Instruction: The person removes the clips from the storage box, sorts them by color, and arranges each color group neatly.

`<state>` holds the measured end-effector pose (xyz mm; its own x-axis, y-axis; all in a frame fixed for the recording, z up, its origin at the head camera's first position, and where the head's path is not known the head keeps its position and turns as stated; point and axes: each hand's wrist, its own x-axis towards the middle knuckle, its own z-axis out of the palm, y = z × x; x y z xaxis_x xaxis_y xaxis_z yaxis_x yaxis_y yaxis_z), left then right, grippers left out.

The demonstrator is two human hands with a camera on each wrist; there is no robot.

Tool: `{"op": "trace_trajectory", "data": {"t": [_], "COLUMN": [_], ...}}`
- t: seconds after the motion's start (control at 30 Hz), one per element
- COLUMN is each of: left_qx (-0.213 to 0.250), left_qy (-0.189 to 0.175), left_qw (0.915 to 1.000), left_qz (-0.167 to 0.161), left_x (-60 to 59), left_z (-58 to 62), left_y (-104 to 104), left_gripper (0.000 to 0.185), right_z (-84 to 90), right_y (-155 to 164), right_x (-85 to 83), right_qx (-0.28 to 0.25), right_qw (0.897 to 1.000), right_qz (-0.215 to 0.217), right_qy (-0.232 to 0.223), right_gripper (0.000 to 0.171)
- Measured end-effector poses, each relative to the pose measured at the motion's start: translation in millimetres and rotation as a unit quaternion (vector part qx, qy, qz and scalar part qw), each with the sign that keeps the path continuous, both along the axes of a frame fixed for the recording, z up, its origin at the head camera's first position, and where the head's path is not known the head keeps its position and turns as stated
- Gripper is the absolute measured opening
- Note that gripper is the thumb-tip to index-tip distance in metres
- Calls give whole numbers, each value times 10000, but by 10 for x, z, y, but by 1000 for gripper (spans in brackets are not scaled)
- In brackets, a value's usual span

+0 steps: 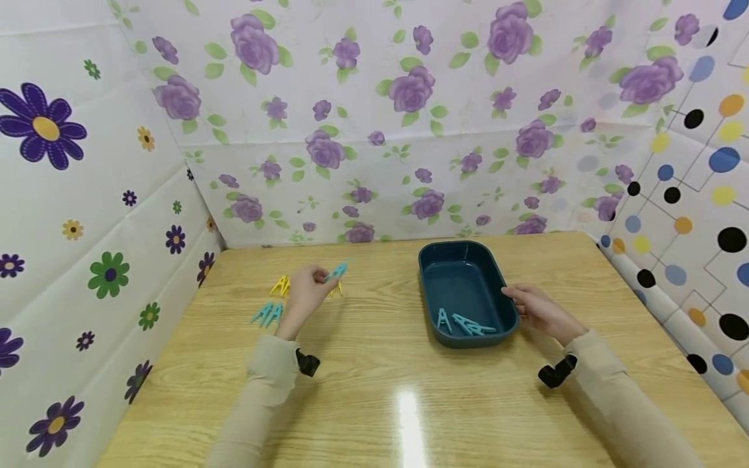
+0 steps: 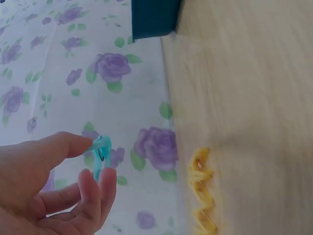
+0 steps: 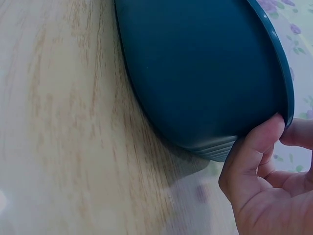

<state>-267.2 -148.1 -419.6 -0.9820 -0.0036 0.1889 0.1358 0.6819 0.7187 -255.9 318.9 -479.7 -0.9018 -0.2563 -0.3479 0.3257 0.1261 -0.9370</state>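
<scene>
My left hand (image 1: 305,298) pinches a light-blue clothespin (image 1: 337,271) between thumb and fingertips, raised over the left part of the table. In the left wrist view the clothespin (image 2: 101,151) is seen nearly end-on. Beneath and beside that hand are yellow clothespins (image 1: 281,285), one partly hidden by the fingers, and a light-blue pair (image 1: 268,314). My right hand (image 1: 543,314) grips the right rim of a dark teal tray (image 1: 465,276); in the right wrist view, thumb and fingers take hold of its edge (image 3: 289,98). Several light-blue clothespins (image 1: 471,325) lie at the tray's near end.
All of this sits on a wood-grain table (image 1: 374,377). A flowered cloth (image 1: 409,162) hangs along the back edge, with patterned cloths at left (image 1: 111,214) and right (image 1: 696,214). Table surface lies between the left-hand clothespins and the tray.
</scene>
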Motion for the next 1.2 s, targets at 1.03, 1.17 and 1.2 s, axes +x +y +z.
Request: {"op": "trace_trajectory", "data": {"t": [1.03, 1.17, 1.2], "left_qx": [-2608, -2630, -2595], "left_qy": [-182, -164, -128], "left_qw": [9566, 9560, 9574], "left_qz": [1283, 1291, 1263], "left_x": [314, 317, 318], "left_z": [-479, -458, -449], "left_y": [-321, -303, -296], "left_gripper": [56, 59, 60], "right_z": [18, 23, 28], "right_y": [-26, -26, -27], "right_x": [11, 8, 9], "right_qx": [-107, -148, -139], "right_qw": [9999, 9999, 9999], "right_qz": [8, -12, -46], "right_qy": [-60, -51, -68], "right_gripper": [38, 33, 32]}}
